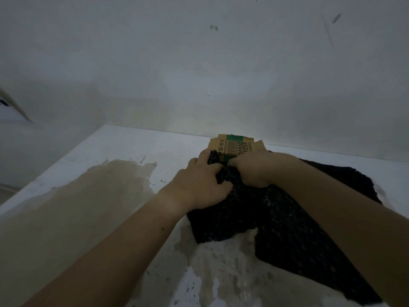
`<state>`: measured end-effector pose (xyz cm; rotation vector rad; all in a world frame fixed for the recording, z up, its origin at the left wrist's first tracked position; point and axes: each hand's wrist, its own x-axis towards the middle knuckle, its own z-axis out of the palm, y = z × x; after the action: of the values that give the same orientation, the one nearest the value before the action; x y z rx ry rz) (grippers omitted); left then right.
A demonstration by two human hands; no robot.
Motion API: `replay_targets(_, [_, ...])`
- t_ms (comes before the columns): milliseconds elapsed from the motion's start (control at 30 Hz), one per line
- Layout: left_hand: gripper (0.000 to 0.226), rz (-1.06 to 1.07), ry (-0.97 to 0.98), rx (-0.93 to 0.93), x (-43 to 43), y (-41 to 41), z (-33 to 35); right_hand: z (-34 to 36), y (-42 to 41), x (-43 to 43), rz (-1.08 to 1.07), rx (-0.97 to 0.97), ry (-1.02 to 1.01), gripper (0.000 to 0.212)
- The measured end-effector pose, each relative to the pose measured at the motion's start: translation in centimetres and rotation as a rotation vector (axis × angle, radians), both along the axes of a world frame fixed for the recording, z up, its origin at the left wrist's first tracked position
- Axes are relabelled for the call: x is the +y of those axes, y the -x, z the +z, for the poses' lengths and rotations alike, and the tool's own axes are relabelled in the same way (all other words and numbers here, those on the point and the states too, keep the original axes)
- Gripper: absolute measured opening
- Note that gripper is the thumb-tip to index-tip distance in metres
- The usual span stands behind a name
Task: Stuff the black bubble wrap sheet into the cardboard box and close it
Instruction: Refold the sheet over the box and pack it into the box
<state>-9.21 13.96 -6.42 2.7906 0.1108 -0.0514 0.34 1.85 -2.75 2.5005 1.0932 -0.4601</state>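
A small brown cardboard box point(232, 146) with green tape and printed text lies near the wall, its mouth facing me. A large black bubble wrap sheet point(283, 220) spreads over the table in front of it, bunched at the box's mouth. My left hand point(199, 185) grips the bunched end on the left. My right hand point(254, 168) presses the wrap at the box's opening, fingers hidden behind the knuckles. Most of the sheet still lies outside the box.
The white table point(124, 151) has a worn, peeling brownish patch point(73, 207) at the left and speckled flaking paint near me. A grey wall stands close behind the box. The table's left edge drops off at the far left.
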Motion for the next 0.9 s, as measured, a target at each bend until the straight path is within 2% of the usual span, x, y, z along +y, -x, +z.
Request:
replay_targets(100, [0.050,0.007,0.002,0.005,-0.2,0.2,0.2,-0.2,-0.1,0.0,0.003,0.005,-0.008,0.046])
replay_targets(167, [0.050,0.011,-0.002,0.006,-0.3,0.3,0.2,0.2,0.2,-1.0,-0.011,0.040,-0.095,0.052])
replay_targets(233, [0.052,0.016,-0.016,0.011,-0.4,0.5,0.2,1.1,1.0,-2.8,-0.025,0.089,-0.308,0.054])
replay_targets(333, [0.056,0.015,-0.014,0.020,-0.4,0.5,0.3,2.3,2.4,-6.5,0.035,0.040,-0.588,0.031])
replay_targets(400, [0.060,0.008,-0.003,0.040,-0.3,0.4,0.4,2.9,3.7,-9.0,0.082,-0.058,-0.564,0.023])
replay_targets(500, [0.060,0.001,0.032,0.063,-0.1,0.4,0.5,2.5,5.3,-10.7,0.078,-0.027,-0.487,0.033])
replay_targets(633, [0.059,0.003,0.118,0.088,0.2,0.4,0.5,1.2,6.1,-10.5,0.152,-0.118,-0.582,0.033])
replay_targets(733, [0.059,-0.020,0.221,0.095,0.8,0.7,0.6,0.2,6.5,-9.9,0.180,-0.187,-0.452,0.046])
replay_targets(800, [0.059,-0.052,0.255,0.006,1.3,1.4,0.7,-0.2,6.5,-9.5,0.167,-0.213,-0.370,0.051])
replay_targets(900, [0.042,-0.188,0.189,-0.356,1.3,4.0,0.6,-0.2,6.2,-8.5,0.154,-0.229,-0.301,0.047])
